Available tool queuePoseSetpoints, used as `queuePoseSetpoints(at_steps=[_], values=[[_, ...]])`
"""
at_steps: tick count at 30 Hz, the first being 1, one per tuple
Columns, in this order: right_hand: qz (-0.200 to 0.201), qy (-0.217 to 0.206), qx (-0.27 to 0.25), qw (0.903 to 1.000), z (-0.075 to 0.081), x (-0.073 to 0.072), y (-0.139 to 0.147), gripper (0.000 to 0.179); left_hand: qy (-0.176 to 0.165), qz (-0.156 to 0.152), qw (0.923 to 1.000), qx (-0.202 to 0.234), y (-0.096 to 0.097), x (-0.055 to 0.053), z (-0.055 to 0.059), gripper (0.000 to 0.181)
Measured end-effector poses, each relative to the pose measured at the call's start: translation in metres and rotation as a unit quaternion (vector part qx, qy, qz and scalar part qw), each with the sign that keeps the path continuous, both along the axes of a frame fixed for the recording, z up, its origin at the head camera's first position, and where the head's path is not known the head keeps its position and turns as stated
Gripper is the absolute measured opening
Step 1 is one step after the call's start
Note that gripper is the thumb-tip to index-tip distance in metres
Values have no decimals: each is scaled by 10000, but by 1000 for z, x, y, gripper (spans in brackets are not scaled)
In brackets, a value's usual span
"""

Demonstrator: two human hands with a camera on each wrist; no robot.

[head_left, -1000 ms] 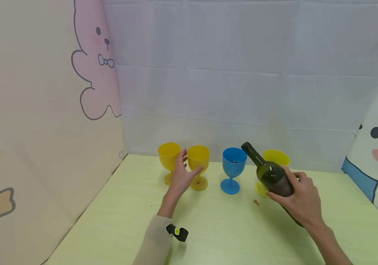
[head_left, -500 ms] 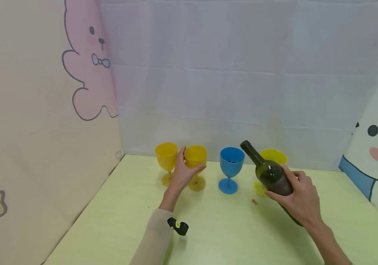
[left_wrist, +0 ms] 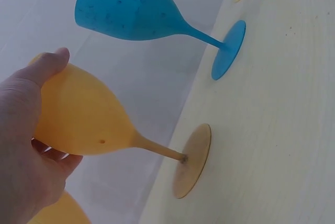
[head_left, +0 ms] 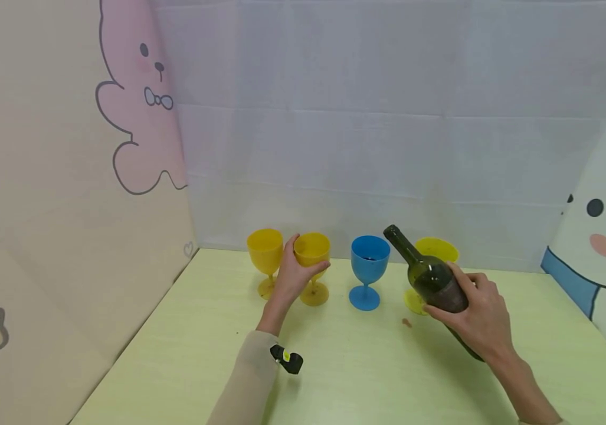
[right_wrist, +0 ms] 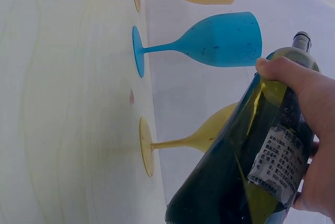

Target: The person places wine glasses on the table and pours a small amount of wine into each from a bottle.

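Observation:
My left hand (head_left: 293, 276) grips the bowl of an orange-yellow goblet (left_wrist: 89, 114), thumb on one side and fingers round the other. Its foot stands at the tabletop in the left wrist view. A matching goblet (head_left: 264, 251) stands just to its left, partly behind the hand. My right hand (head_left: 483, 319) holds a dark green wine bottle (head_left: 432, 280) round its body, tilted with the neck up and leftward. A printed label (right_wrist: 279, 161) shows on the bottle. Behind it, a lime-yellow goblet (head_left: 437, 248) is partly hidden. Between the hands stands a blue goblet (head_left: 369, 262) with dark specks inside.
The goblets stand in a row near the back edge of the pale yellow table (head_left: 345, 378). A white cloth wall (head_left: 308, 147) rises right behind them, with printed side walls left and right. A small reddish-brown spot (head_left: 406, 323) marks the tabletop before the lime-yellow goblet.
My left hand has closed round the orange-yellow goblet's bowl from its left side. The right hand and the bottle keep nearly the same pose; the head view has shifted slightly.

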State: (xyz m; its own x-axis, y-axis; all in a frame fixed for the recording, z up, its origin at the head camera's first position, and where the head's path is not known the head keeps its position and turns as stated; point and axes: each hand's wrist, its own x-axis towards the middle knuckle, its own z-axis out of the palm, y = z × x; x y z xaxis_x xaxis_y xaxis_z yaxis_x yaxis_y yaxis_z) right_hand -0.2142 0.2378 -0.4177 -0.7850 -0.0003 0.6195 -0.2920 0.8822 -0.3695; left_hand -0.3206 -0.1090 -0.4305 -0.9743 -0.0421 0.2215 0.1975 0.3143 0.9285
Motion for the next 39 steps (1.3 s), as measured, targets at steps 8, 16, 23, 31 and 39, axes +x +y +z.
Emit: queuePoseSetpoints(at_steps=[8,16,23,31,39], values=[[7,19,20,10000,0,0,-1,98,258,185,9994,159,4,-2,-11,100],[19,128,15,9999,-4,1,-8,95,381,209,9989,193,-3,4,-15,95],[-41,586,66,9983,17,0,-14,95,376,62,9991,204,-2,1,-12,97],[352,1062,339,9931,47,-8,-19,99,369,108,9991,197,1,-1,-11,97],[582,1271,702,9877,69,-14,-30,103,336,89,9993,160,1,0,-8,96]])
